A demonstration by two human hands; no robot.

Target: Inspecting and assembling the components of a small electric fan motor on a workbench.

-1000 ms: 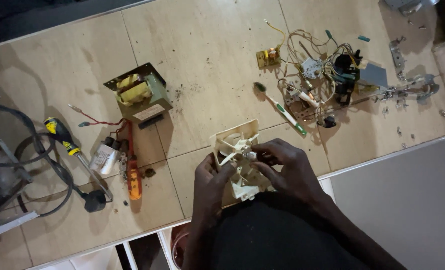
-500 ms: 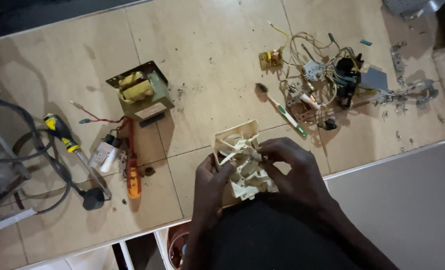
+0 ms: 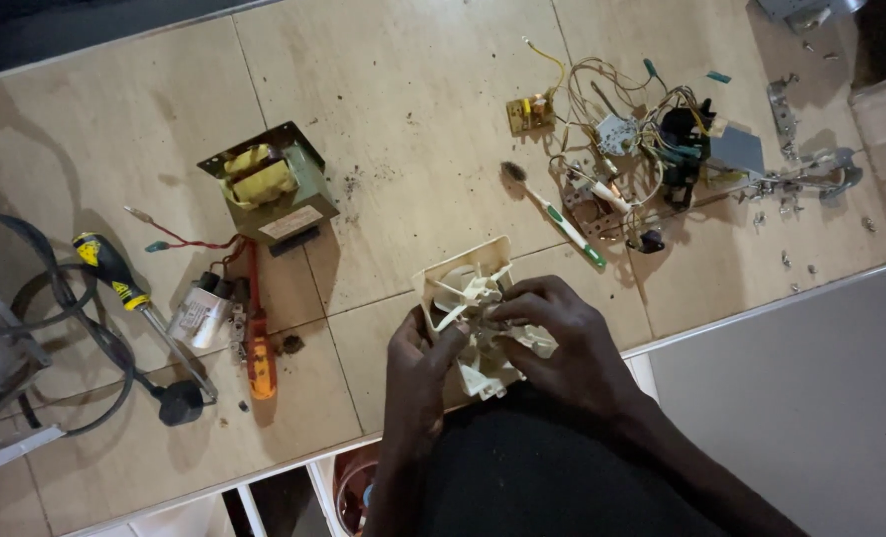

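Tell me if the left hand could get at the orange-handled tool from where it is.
Probably yes: the left hand grips the cream plastic fan part, but bare tile lies between it and the orange-handled tool; it must let go first.

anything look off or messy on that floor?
Yes. Dark specks and crumbs litter the tiled floor, and loose screws lie scattered by the tangled wire bundle. Both hands grip a cream plastic fan.

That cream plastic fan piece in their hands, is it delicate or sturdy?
Probably light and a bit fragile: the cream plastic fan has thin blades in a slim frame. Both the left hand and right hand pinch it with fingertips, suggesting little weight. It looks rigid, not floppy.
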